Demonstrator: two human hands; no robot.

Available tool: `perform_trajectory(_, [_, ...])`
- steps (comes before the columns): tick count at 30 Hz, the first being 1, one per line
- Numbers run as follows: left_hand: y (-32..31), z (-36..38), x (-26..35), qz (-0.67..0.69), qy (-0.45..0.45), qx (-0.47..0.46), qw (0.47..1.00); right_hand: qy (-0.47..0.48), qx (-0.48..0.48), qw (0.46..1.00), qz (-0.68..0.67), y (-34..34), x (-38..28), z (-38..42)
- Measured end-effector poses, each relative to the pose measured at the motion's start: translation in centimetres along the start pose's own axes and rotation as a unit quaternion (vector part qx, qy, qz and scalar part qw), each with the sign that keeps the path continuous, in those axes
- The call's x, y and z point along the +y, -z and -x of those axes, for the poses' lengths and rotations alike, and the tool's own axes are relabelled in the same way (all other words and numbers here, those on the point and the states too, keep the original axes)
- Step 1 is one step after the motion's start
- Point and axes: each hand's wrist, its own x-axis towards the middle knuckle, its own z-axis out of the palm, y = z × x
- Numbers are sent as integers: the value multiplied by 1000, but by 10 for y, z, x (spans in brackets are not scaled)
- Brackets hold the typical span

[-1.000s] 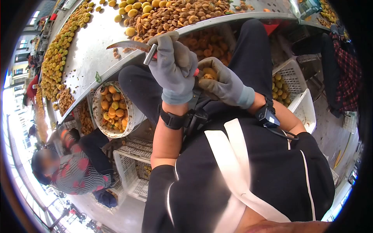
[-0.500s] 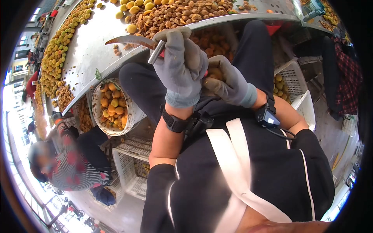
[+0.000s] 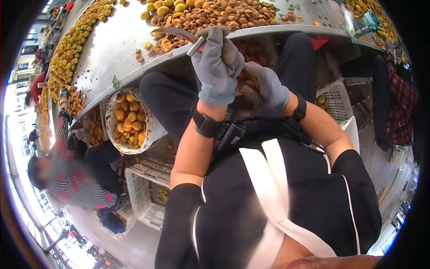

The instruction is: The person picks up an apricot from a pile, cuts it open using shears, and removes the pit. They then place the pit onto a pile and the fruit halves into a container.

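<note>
My left hand, in a grey glove with a brownish palm, is closed around a curved knife. The blade points left over the table edge, and a metal collar and some red handle show at the fist. Close beside it on the right, my right hand, gloved alike, has its fingers curled in. An orange-brown patch shows at those fingers, but what they hold is mostly hidden. Both hands are above my lap, at the near edge of the metal table. Beyond them lies a heap of brown, split apricots.
Whole yellow-green apricots line the table's left side. A white bucket of apricots stands by my left knee. White plastic crates are on the floor at both sides. A co-worker in a striped top sits at left; a plaid sleeve shows at right.
My hands and the knife have shifted a little to the right in view. The co-worker at left has moved an arm up toward the table.
</note>
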Motion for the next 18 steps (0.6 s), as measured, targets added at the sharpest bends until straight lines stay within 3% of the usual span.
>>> perform_trajectory(2, [8,-5,-4,9,6,16,1000,0,-4,1000,18,-6,3,0])
perform_trajectory(4, [10,-9,0,0,18,44,999,-201,69,949,-233,-19,-7,-3])
perform_trajectory(5, [10,-8,1,0,22,44,999,-205,72,948,-232,-17,-11,-3])
perform_trajectory(7, [9,-10,2,-37,9,12,999,-342,21,890,-300,-8,-17,-10])
perform_trajectory(8, [9,-9,-1,-105,-2,2,994,-344,21,890,-300,-3,-19,-13])
perform_trajectory(10, [6,-3,-5,-156,0,-3,988,-484,-28,662,-572,5,-20,-16])
perform_trajectory(11, [4,0,-7,-206,3,-10,978,-484,-25,662,-572,4,-21,-14])
perform_trajectory(13, [4,0,-8,-203,-1,-20,979,-458,6,601,-655,0,-23,-9])
perform_trajectory(14, [3,0,-8,-171,3,-17,985,-460,7,601,-653,-3,-27,-7])
perform_trajectory(16, [-1,-1,-6,-137,4,-16,990,-421,61,772,-473,-8,-31,-6])
perform_trajectory(17, [-4,1,-2,-107,7,-23,994,-421,59,772,-472,-8,-28,-6])
perform_trajectory(18, [-6,4,2,-79,12,-29,996,-365,54,848,-380,-8,-26,-3])
